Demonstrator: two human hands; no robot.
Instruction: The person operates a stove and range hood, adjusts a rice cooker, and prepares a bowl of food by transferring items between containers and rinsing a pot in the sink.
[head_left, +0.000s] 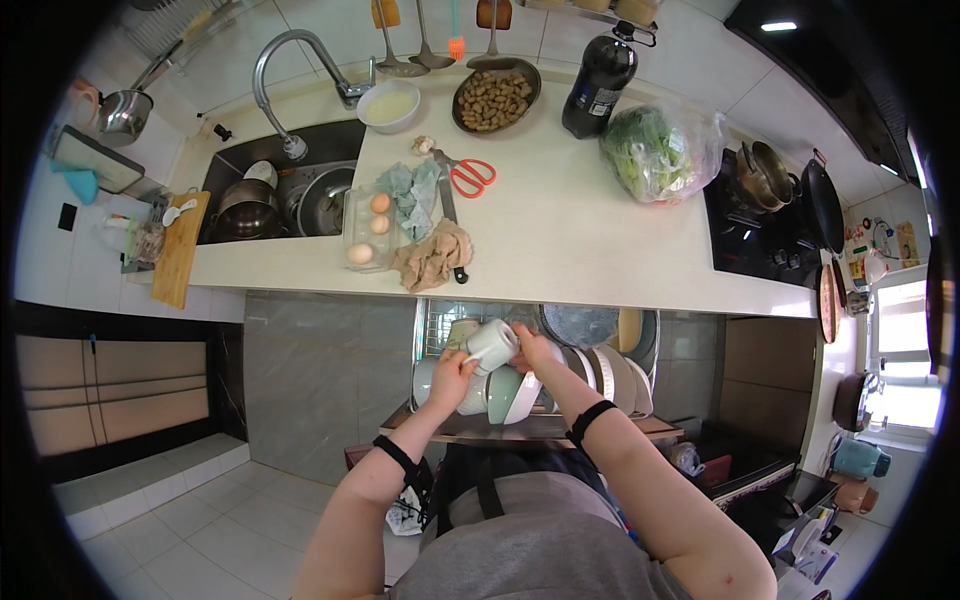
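Observation:
A white mug (491, 346) is held over an open pull-out dish drawer, tilted on its side. My left hand (452, 381) grips it at the handle side. My right hand (534, 348) is at the mug's other end, by its rim or base; whether those fingers press on it I cannot tell. Beneath and around the hands, the wire drawer holds a pale patterned cup (462, 332), a green and white bowl (504, 394), several plates standing on edge (616, 379) and a grey speckled round dish (577, 324).
The counter (570, 247) overhangs the drawer's far side. On it lie a knife (445, 196), red-handled scissors (471, 178), cloths (433, 256), an egg tray (379, 251), a bowl of peanuts (496, 97) and bagged greens (656, 154). A sink (311, 169) is left, a stove (757, 244) right.

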